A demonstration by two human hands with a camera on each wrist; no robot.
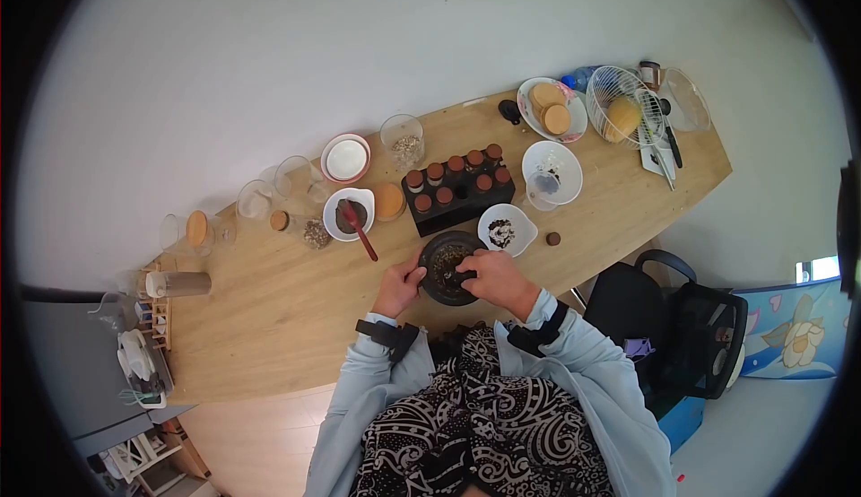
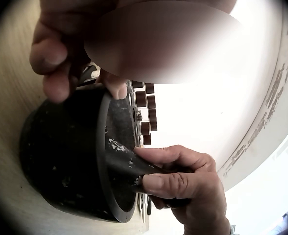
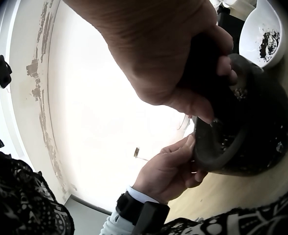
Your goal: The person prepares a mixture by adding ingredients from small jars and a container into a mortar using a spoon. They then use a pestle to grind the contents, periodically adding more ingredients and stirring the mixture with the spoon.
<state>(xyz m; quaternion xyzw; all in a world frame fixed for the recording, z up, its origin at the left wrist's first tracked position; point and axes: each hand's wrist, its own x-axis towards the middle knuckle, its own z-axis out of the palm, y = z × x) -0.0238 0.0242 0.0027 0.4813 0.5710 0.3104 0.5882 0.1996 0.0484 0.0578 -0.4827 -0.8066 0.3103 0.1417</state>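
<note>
A dark stone mortar (image 1: 438, 240) stands near the front edge of the table, with crushed brownish bits inside. My left hand (image 1: 397, 287) grips its left side, thumb at the rim and fingers against the outer wall in the right wrist view. From the right, my right hand (image 1: 499, 279) holds a black pestle (image 2: 122, 165) that slants down into the mortar. Thumb and fingers wrap the pestle in the left wrist view; its lower end is hidden in the bowl. Just behind the mortar sits a white spouted bowl (image 1: 525, 237) with dark and white bits.
A black rack (image 1: 435, 221) of brown-capped jars stands behind the mortar. Left of it are a white bowl (image 1: 334, 202) with a red-handled spatula (image 1: 360, 231) and several glass jars. One loose brown cap (image 1: 553, 239) lies at right. Farther right stand a wire basket (image 1: 603, 80) and a knife (image 1: 673, 145).
</note>
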